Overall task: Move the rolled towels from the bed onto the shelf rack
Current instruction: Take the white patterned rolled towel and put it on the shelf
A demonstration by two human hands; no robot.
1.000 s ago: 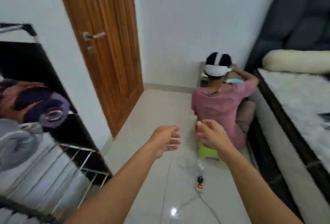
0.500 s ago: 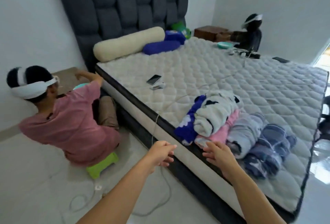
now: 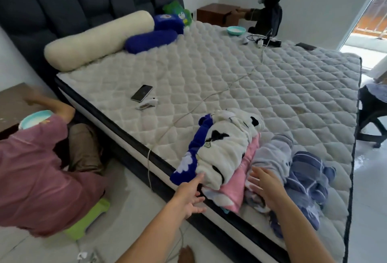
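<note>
Several rolled towels lie in a pile near the front edge of the bed point(image 3: 272, 86). A white towel with black marks point(image 3: 228, 147) sits on top, over a dark blue one point(image 3: 192, 153) and a pink one point(image 3: 236, 187). To the right lie a pale lilac roll point(image 3: 272, 153) and a blue striped roll point(image 3: 307, 181). My left hand point(image 3: 189, 194) is open, its fingertip touching the near end of the white towel. My right hand point(image 3: 265, 187) is open, resting over the gap between the pink and lilac rolls. The shelf rack is out of view.
A person in a pink shirt point(image 3: 39, 168) crouches on a green stool point(image 3: 88, 220) left of the bed. A phone point(image 3: 142, 93), a cable point(image 3: 209, 97), bolsters point(image 3: 100, 38) and a bowl point(image 3: 236, 30) lie on the mattress. Another person point(image 3: 268, 9) sits beyond the bed. A black chair point(image 3: 372, 114) stands right.
My view swung from the door and the rack round to the bed. Both hands moved forward and now touch the towel pile.
</note>
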